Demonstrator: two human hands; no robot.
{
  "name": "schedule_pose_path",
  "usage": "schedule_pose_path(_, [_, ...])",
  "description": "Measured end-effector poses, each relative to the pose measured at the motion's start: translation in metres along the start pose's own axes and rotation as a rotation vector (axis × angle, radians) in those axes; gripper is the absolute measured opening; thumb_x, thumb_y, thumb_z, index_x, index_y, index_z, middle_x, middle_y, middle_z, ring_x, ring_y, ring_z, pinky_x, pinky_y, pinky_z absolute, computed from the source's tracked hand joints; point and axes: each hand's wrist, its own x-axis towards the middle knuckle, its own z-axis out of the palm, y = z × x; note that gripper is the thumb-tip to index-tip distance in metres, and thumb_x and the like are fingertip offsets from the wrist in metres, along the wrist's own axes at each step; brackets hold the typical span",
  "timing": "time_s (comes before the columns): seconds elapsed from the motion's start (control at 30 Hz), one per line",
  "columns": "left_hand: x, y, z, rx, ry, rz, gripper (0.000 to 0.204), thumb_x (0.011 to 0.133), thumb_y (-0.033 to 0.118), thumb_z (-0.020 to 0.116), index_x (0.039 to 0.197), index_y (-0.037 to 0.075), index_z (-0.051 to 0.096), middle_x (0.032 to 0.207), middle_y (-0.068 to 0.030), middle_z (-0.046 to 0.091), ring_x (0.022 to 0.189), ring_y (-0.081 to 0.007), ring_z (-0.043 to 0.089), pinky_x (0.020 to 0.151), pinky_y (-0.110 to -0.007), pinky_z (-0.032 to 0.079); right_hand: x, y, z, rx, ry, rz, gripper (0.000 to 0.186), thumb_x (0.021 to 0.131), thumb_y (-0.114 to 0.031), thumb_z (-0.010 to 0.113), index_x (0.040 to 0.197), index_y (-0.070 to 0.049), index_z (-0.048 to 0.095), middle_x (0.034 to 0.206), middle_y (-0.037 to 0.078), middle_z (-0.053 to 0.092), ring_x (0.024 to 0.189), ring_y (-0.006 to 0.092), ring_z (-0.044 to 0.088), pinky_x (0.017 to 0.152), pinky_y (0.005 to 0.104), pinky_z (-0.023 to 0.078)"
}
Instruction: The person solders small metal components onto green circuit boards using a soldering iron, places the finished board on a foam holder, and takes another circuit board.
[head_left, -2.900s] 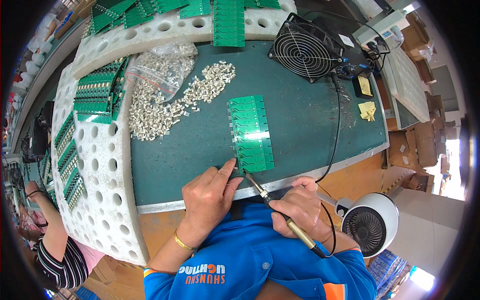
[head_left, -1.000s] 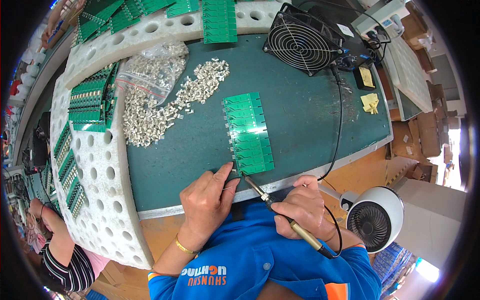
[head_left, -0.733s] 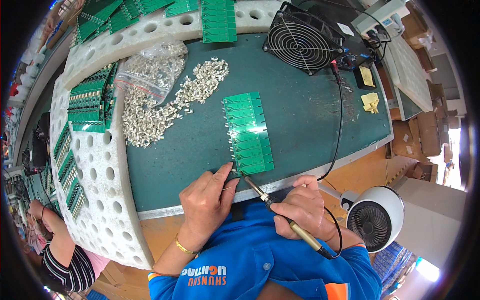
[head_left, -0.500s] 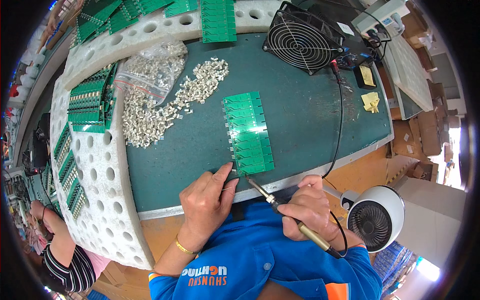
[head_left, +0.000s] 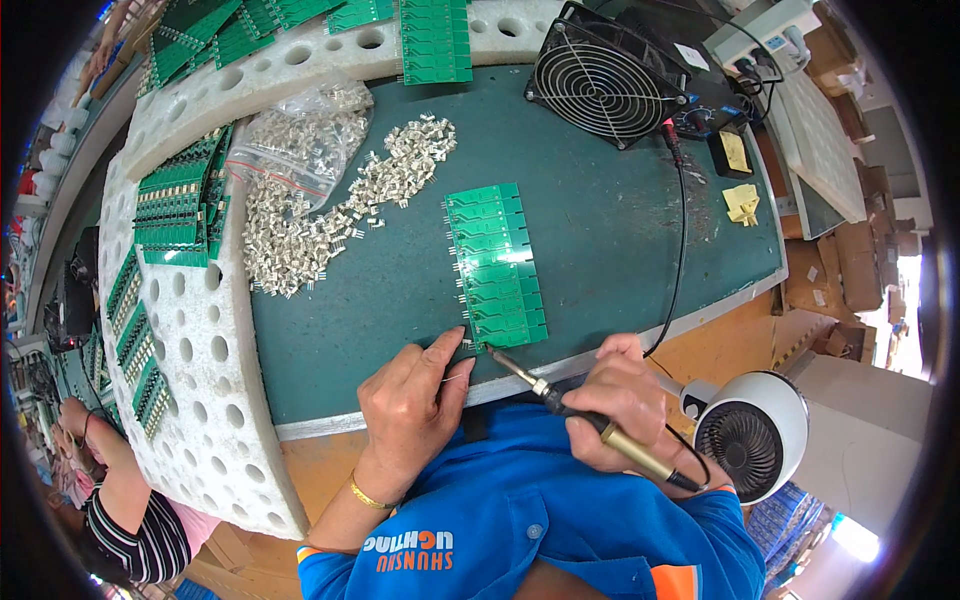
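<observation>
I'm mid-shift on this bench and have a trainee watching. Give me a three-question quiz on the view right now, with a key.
1. Which hand holds the soldering iron?
2. Where is the iron's tip on the green circuit board: (a) far edge, (b) middle, (c) near left corner?
3. True or false: the loose white connectors lie to the left of that board.

Key:
1. The right hand.
2. (c)
3. True.
</observation>
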Motion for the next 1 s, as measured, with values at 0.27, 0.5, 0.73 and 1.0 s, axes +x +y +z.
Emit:
schedule_pose_path(0.27, [0.002,0.001,-0.002,-0.045,-0.003,-0.046,0.036,0.073,0.007,0.080,0.108,0.004,0.071,0.062,-0.0080,0.053,0.049,-0.0191,0.048,0.047,-0.032,0.039,0.028,0.018,-0.021,0.172,-0.165,0.036,0.022,0.068,-0.003,0.073,0.088,-0.009,0.067,0.067,0.002,0.059,0.059,0.0197,0.053,0.072,0.0370,0.039])
schedule_pose_path(0.5, [0.006,0.003,-0.005,-0.024,-0.066,-0.052,0.035,0.074,0.009,0.079,0.109,0.008,0.073,0.061,-0.0060,0.050,0.052,-0.0193,0.051,0.048,-0.033,0.042,0.038,0.021,-0.024,0.200,-0.257,0.058,0.021,0.068,-0.003,0.073,0.086,-0.009,0.067,0.066,0.002,0.057,0.059,0.0195,0.052,0.074,0.0381,0.039])
schedule_pose_path(0.73, [0.006,0.003,-0.003,0.009,-0.070,-0.040,0.033,0.075,0.011,0.077,0.107,0.012,0.074,0.062,-0.0042,0.047,0.051,-0.0184,0.052,0.048,-0.032,0.043,0.040,0.024,-0.024,0.192,-0.285,0.065,0.021,0.064,-0.004,0.073,0.085,-0.008,0.068,0.067,0.003,0.059,0.060,0.0203,0.050,0.075,0.0386,0.039])
schedule_pose_path(1.0, [0.006,0.004,-0.002,-0.001,-0.051,-0.047,0.030,0.075,0.009,0.078,0.105,0.010,0.074,0.061,-0.0049,0.048,0.051,-0.0190,0.051,0.047,-0.033,0.042,0.060,0.026,-0.031,0.245,-0.381,0.146,0.019,0.066,-0.002,0.071,0.083,-0.010,0.069,0.067,0.002,0.058,0.064,0.0198,0.056,0.076,0.0356,0.041])
